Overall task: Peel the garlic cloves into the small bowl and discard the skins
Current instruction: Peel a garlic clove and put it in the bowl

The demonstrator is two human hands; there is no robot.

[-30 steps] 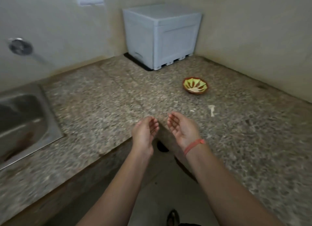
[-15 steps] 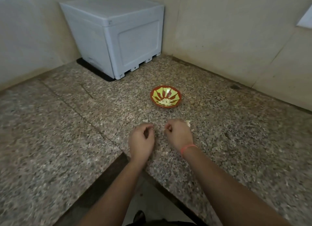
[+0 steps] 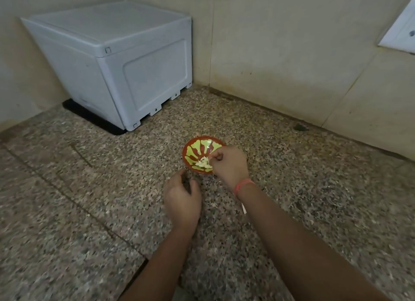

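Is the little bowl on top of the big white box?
No, the bowl sits on the counter, in front of the box.

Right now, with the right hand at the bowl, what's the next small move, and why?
Probably let go and lift the right hand away. It pinches pale garlic at the pile in the small bowl, so the clove looks delivered. The left hand rests curled on the counter, palm hidden.

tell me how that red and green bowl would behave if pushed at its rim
Likely light: the bowl is small, shallow, holding few garlic cloves, so it may slide on the counter. Its flared sides suggest pressing the rim could tip it. The shiny glaze hints at slippery, breakable ceramic.
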